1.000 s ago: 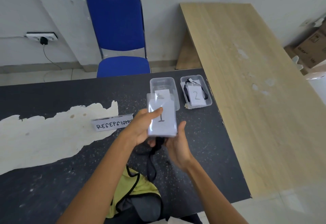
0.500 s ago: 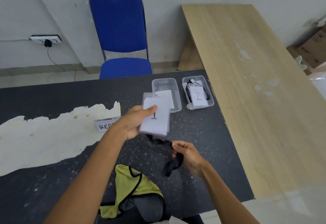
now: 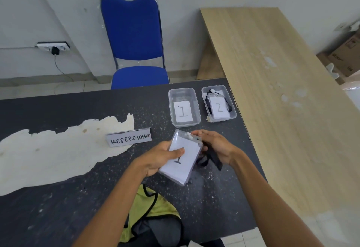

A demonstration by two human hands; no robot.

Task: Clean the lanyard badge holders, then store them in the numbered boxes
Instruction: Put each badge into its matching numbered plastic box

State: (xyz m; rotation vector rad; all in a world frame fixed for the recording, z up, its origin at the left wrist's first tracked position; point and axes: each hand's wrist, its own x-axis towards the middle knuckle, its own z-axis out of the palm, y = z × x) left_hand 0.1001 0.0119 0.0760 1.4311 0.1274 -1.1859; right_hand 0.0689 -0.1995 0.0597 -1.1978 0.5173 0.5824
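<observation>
My left hand (image 3: 160,156) grips a clear badge holder (image 3: 185,161) with a white card marked 1, thumb across its face, just above the dark table. My right hand (image 3: 216,146) holds the holder's top edge and the bunched black lanyard (image 3: 213,159) that hangs from it. Beyond the hands stand two clear plastic boxes: box 1 (image 3: 184,91) holds only a paper label, and box 2 (image 3: 231,114) to its right holds another badge holder with its black lanyard.
A white sign reading RESEPSIONIS (image 3: 129,139) stands left of the hands. A yellow-green cloth (image 3: 155,206) lies at the table's near edge. A light wooden table (image 3: 282,91) adjoins on the right. A blue chair (image 3: 134,42) stands behind the dark table (image 3: 68,207).
My right hand rose from below with the gathered lanyard and came up to the holder's top edge. The holder dropped lower and tilted, nearer the table.
</observation>
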